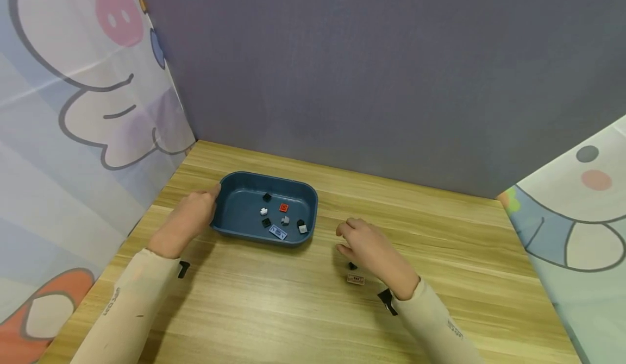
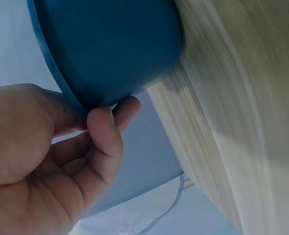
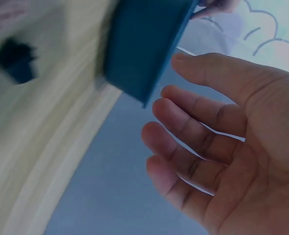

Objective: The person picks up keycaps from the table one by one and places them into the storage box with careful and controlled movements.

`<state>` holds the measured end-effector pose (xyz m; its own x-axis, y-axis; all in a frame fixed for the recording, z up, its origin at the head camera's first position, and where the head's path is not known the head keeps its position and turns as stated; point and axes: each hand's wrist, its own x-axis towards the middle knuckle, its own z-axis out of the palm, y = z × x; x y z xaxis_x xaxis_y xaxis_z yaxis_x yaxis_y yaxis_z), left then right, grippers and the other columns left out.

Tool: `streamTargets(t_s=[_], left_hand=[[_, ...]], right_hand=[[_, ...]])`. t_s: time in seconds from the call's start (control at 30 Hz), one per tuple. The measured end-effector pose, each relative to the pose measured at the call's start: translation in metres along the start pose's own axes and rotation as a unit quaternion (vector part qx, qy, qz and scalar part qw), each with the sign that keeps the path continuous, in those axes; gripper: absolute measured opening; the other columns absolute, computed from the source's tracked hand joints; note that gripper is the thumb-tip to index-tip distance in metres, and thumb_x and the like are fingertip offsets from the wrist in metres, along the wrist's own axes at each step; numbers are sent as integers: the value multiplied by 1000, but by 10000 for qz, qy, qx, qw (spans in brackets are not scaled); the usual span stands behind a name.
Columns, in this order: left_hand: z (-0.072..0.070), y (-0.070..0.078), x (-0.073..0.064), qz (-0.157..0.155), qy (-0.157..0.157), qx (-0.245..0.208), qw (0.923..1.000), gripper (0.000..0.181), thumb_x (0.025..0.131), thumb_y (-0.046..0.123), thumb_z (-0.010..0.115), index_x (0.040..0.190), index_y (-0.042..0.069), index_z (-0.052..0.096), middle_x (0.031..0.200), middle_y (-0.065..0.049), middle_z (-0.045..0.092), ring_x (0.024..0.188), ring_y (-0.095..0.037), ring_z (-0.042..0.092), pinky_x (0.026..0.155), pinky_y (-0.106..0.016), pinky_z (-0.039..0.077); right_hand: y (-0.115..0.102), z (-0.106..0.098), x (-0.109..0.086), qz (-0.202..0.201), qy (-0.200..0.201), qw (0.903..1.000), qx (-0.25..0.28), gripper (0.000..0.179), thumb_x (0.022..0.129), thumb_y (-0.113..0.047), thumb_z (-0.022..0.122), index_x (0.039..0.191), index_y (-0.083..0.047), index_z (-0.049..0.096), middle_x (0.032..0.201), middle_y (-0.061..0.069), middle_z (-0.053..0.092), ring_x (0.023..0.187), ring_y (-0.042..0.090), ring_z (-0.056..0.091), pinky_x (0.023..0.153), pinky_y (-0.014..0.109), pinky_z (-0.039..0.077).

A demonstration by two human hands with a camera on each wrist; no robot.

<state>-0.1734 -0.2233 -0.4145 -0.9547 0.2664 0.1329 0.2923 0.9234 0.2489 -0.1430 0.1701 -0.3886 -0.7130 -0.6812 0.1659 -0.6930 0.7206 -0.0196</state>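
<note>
A blue plastic tray [image 1: 264, 238] stands on the wooden table, holding several small pieces. Among them are a red square piece [image 1: 283, 207], a light-blue printed rectangular piece [image 1: 278, 232] and a white piece [image 1: 303, 228]. My left hand [image 1: 193, 214] pinches the tray's left rim between thumb and fingers, seen closely in the left wrist view. Over the table, to the right of the tray, my right hand [image 1: 364, 242] has its fingers loosely bent with nothing in them. Below that hand lie a small black piece [image 1: 352, 265] and a tan printed rectangular piece [image 1: 356, 280].
The wooden table [image 1: 274, 304] meets a grey panel [image 1: 367, 81] at its back edge. Cartoon-printed sheets hang on the left [image 1: 44, 152] and right [image 1: 577, 217].
</note>
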Motion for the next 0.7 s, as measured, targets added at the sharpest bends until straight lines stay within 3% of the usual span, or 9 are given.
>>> streamTargets(t_s=[0.27,0.37,0.7], left_hand=[[1,0,1,-58,24,27,10000,45,95,-5,53,137,-20,46,100,-37,64,76,-42,65,65,-49,54],[1,1,1,-100,-22,17,9999,45,96,-5,53,137,-19,45,101,-36,64,75,-41,65,64,-49,54],[1,1,1,-141,-70,42,9999,45,96,-4,53,138,-19,45,100,-35,64,75,-42,65,64,-49,54]], right_hand=[[13,15,-31,-141,319,9993,-140,19,79,-11,84,91,-5,70,81,3,60,67,16,56,57,26,49],[16,20,-42,-179,413,9988,-201,20,78,-12,86,87,-5,70,79,2,59,66,15,55,56,24,49],[16,28,-71,206,140,9994,234,17,82,-18,83,88,-7,71,80,-2,60,67,11,58,55,22,49]])
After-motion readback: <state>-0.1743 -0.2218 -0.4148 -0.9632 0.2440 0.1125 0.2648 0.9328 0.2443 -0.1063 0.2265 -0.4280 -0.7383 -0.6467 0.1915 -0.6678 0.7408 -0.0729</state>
